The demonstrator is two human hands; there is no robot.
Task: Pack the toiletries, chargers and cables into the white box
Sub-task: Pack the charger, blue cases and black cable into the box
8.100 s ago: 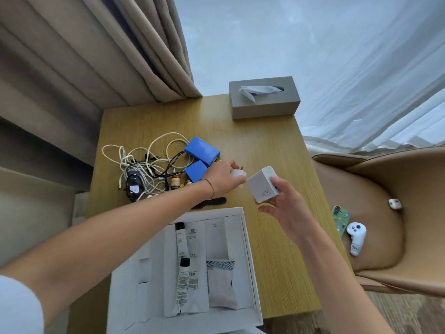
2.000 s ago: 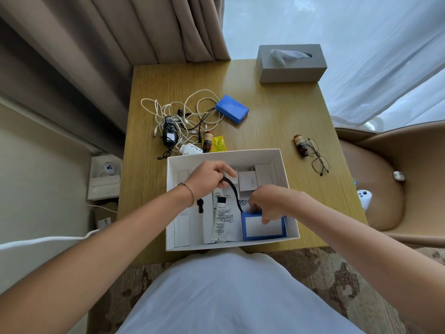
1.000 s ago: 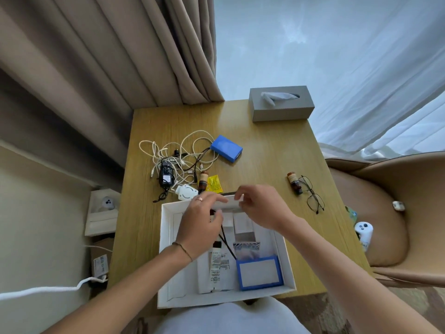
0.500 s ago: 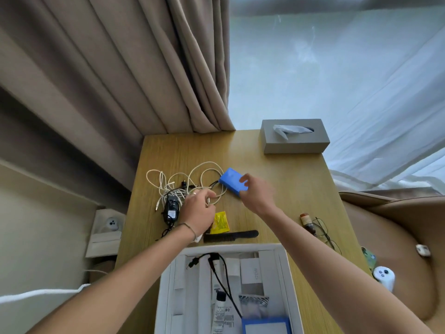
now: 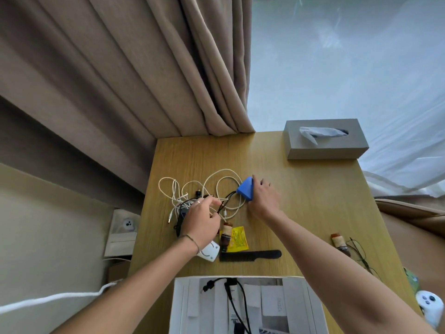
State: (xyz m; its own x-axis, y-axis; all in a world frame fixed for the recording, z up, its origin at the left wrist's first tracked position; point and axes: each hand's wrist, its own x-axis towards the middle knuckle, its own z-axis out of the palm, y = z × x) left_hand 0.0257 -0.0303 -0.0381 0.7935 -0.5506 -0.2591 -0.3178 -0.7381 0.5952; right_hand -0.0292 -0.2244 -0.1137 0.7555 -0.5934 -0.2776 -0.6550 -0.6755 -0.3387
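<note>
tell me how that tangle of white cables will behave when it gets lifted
The white cables would likely come up floppy, loops sagging. They cross black leads from the blue block that the right hand grips, so those may drag along. The left hand pinches one strand; the rest may trail.

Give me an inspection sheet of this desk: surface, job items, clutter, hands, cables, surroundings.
Surface: wooden table.
Job's things: white box at near edge, black cable inside; blue block, comb, two small bottles, yellow sachet, white charger outside.
Clutter: tissue box, glasses.
Hands: left hand pinches the cables; right hand holds the blue block, tilted up.
Cables: white cables tangled with black ones.
Surroundings: curtain, chair, controller.
</note>
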